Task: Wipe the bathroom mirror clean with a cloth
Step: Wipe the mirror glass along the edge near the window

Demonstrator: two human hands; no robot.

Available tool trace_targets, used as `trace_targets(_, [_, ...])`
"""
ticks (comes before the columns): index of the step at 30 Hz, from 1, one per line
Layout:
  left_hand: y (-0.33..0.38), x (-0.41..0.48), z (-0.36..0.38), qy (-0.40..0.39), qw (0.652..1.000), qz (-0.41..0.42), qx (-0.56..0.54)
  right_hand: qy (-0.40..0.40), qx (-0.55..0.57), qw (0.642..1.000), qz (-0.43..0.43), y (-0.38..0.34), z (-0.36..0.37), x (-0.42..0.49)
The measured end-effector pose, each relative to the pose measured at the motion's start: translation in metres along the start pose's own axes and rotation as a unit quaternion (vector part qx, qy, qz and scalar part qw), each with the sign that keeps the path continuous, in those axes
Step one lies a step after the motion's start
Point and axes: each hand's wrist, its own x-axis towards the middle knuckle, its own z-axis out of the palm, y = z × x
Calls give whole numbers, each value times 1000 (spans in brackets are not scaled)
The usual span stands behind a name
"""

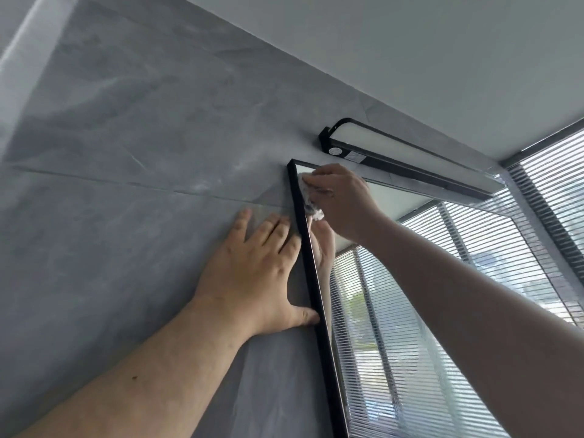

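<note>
The black-framed mirror [379,327] hangs on a grey tiled wall and reflects window blinds. My right hand [343,200] grips a bunched white cloth [308,197] and presses it against the glass in the mirror's top left corner. Most of the cloth is hidden under the fingers. My left hand [252,273] lies flat on the wall just left of the mirror's frame, fingers straight and spread, thumb touching the frame edge.
A black bar lamp [407,156] is mounted on the wall just above the mirror's top edge, close to my right hand. The grey marbled wall [126,153] stretches to the left. A window with blinds [556,191] stands at the right.
</note>
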Motion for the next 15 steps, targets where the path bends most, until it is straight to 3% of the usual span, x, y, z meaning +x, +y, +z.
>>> trace_targets(8, [-1,0,0,-5,1000,-3,-8,-2,5,1000,19,-3,-3,38])
trace_targets(15, [0,-1,0,-1,1000,-6,-2,-29,22,999,8,3,-10,-27])
